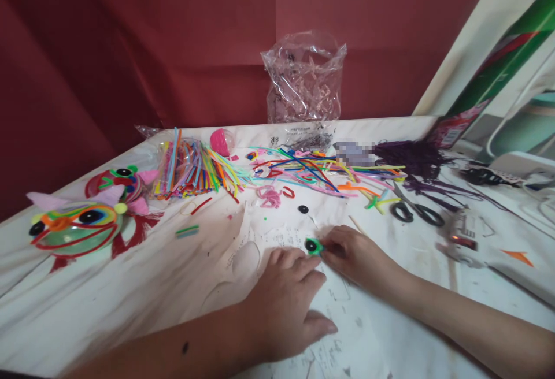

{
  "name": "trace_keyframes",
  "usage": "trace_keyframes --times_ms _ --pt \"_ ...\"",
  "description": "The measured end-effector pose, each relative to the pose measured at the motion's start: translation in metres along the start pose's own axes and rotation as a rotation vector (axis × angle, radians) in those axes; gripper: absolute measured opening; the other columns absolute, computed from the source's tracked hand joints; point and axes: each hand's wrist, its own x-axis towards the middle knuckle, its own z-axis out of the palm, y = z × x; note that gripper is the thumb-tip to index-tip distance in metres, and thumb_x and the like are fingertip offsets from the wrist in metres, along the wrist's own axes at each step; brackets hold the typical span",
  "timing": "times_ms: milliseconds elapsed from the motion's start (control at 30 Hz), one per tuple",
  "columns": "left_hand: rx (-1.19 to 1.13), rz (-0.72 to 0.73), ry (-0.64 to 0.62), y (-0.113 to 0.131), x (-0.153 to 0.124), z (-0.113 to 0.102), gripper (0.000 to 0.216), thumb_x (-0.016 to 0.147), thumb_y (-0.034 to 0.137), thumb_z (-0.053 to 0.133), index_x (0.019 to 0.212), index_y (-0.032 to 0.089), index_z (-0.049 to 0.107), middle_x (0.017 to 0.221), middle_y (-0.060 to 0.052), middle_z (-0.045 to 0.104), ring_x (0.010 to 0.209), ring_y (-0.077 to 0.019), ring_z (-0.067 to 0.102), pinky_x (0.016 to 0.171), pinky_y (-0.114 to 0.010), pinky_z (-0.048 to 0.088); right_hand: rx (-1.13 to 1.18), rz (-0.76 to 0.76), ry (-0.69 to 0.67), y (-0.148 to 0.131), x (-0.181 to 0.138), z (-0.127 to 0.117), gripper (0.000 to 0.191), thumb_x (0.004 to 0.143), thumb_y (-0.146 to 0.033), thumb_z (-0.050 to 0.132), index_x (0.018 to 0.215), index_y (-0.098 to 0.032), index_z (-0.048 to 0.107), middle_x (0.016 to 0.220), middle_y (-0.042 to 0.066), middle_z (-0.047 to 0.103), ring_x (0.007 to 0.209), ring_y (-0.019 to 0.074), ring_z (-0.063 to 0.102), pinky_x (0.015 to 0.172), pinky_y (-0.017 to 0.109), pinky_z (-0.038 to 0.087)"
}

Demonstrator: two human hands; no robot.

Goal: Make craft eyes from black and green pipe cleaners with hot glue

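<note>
My right hand [353, 252] pinches the edge of a small green pipe-cleaner eye [312, 246] with a black centre. Fingers apart, my left hand [290, 295] lies palm down on a written-on sheet of paper [347, 309], its forefinger close to or touching the green eye. Just beyond sits a loose black googly eye [303, 209]. A pink curled pipe cleaner [269, 196] rests at the paper's far edge.
Bundled pipe cleaners [191, 165] and a clear plastic bag [303, 87] stand at the back. Right are black scissors [416, 211], a glue gun [466, 237] with a red light, and purple yarn [411, 156]. At left sits a decorated creature craft [78, 226].
</note>
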Motion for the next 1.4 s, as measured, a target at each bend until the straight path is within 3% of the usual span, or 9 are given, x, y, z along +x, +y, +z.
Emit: trace_keyframes --times_ms 200,333,600,800,933,1200,1300,1400 --pt "0.019 -0.003 0.005 0.0002 0.0 0.0014 0.05 0.069 0.051 0.064 0.107 0.02 0.053 0.124 -0.008 0.05 0.107 -0.0289 0.04 0.091 -0.047 0.028 0.133 0.086 -0.022 0.0056 0.0022 -0.0033 0.017 0.075 -0.018 0.049 0.081 -0.02 0.065 0.077 0.003 0.065 0.069 0.0164 0.059 0.064 0.028 0.046" --pt "0.032 -0.003 0.008 0.0001 -0.0003 0.0016 0.052 0.069 0.05 0.064 0.108 0.019 0.052 0.125 -0.009 0.049 0.108 -0.0294 0.039 0.092 -0.048 0.027 0.098 0.015 -0.022 0.0059 0.004 -0.0021 0.019 0.075 -0.016 0.048 0.083 -0.018 0.066 0.082 0.005 0.065 0.079 0.0188 0.059 0.073 0.031 0.046" --pt "0.043 -0.017 0.008 0.0013 -0.0003 0.0012 0.052 0.068 0.052 0.063 0.106 0.019 0.053 0.127 -0.01 0.047 0.108 -0.0297 0.039 0.092 -0.048 0.028 0.112 -0.072 0.01 0.0042 0.0015 -0.0006 0.021 0.077 -0.014 0.045 0.083 -0.018 0.065 0.082 0.006 0.066 0.081 0.0189 0.058 0.075 0.032 0.046" --pt "0.01 -0.004 0.039 0.0007 -0.001 0.0016 0.05 0.07 0.048 0.063 0.108 0.017 0.052 0.125 -0.009 0.05 0.107 -0.0285 0.041 0.094 -0.047 0.027 0.164 0.08 0.004 0.0097 0.0027 0.001 0.02 0.077 -0.021 0.048 0.091 -0.019 0.062 0.076 0.003 0.065 0.066 0.0163 0.059 0.062 0.028 0.047" --pt "0.038 -0.025 0.01 0.003 -0.0005 0.0013 0.052 0.07 0.049 0.062 0.109 0.017 0.053 0.124 -0.01 0.051 0.106 -0.0294 0.042 0.093 -0.047 0.029 0.102 -0.033 -0.005 0.0091 0.004 0.0012 0.021 0.077 -0.015 0.047 0.088 -0.019 0.064 0.084 0.006 0.065 0.082 0.0191 0.059 0.074 0.031 0.046" --pt "0.075 -0.026 0.007 0.0027 -0.0013 0.0033 0.064 0.067 0.06 0.059 0.113 0.015 0.05 0.129 -0.013 0.046 0.11 -0.0329 0.039 0.094 -0.051 0.028 0.085 -0.095 0.009 0.0071 0.0019 0.0029 0.025 0.077 -0.012 0.046 0.091 -0.019 0.065 0.083 0.007 0.063 0.083 0.0193 0.057 0.075 0.032 0.045" --pt "0.062 -0.018 0.04 0.0024 -0.0024 0.0044 0.06 0.067 0.056 0.062 0.109 0.014 0.052 0.122 -0.013 0.05 0.107 -0.0308 0.041 0.095 -0.048 0.029 0.121 -0.006 0.032 0.0089 0.0003 0.0033 0.025 0.076 -0.015 0.048 0.099 -0.018 0.061 0.078 0.004 0.062 0.073 0.0168 0.057 0.069 0.029 0.045" --pt "0.061 -0.023 0.047 0.0034 -0.0031 0.0051 0.051 0.068 0.051 0.063 0.101 0.013 0.055 0.11 -0.012 0.055 0.101 -0.0286 0.044 0.093 -0.045 0.031 0.103 0.025 -0.004 0.0079 -0.0001 0.0019 0.018 0.076 -0.02 0.052 0.091 -0.019 0.06 0.069 0.0 0.058 0.064 0.015 0.054 0.06 0.027 0.043"
